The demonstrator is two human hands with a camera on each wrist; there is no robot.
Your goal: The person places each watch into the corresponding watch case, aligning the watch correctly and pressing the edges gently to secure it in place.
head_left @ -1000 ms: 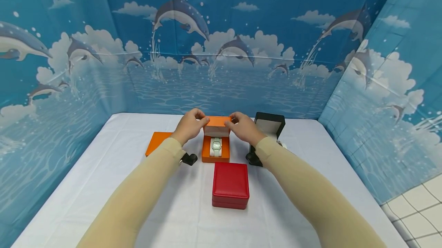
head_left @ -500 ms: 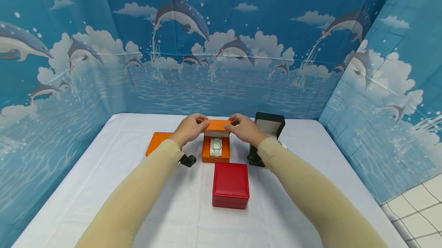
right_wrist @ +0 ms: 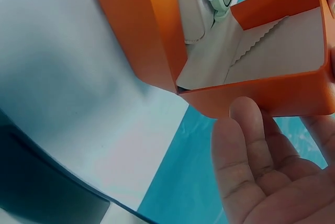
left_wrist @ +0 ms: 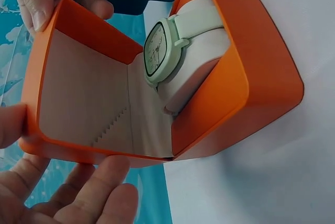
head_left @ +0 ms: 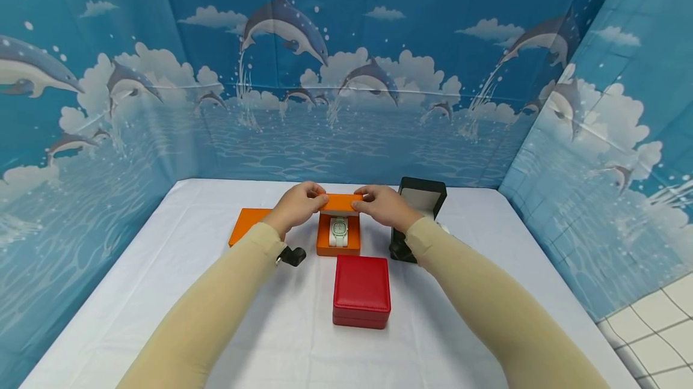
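Observation:
An orange watch box (head_left: 338,251) stands in the middle of the table, its hinged lid (head_left: 340,202) tipped partway down. Inside, a pale green watch (left_wrist: 163,51) is wrapped round a white cushion (left_wrist: 193,72). My left hand (head_left: 299,202) pinches the lid's left corner between thumb and fingers. At the opposite corner my right hand (head_left: 381,205) grips the lid likewise. In the left wrist view the beige lining (left_wrist: 86,88) of the lid shows, with fingers (left_wrist: 104,187) along its side. The right wrist view has fingers (right_wrist: 246,145) against the other side.
A red box (head_left: 361,287), closed, sits in front of the orange one. To the right a black box (head_left: 425,192) stands with its lid raised, partly behind my right arm. An orange lid-like piece (head_left: 249,223) and a black object (head_left: 295,256) lie left, partly covered by my left arm.
Both hands have brought the orange lid forward and down from nearly upright. More of its outer top now shows in the head view, and less of its lining. The other boxes have stayed put.

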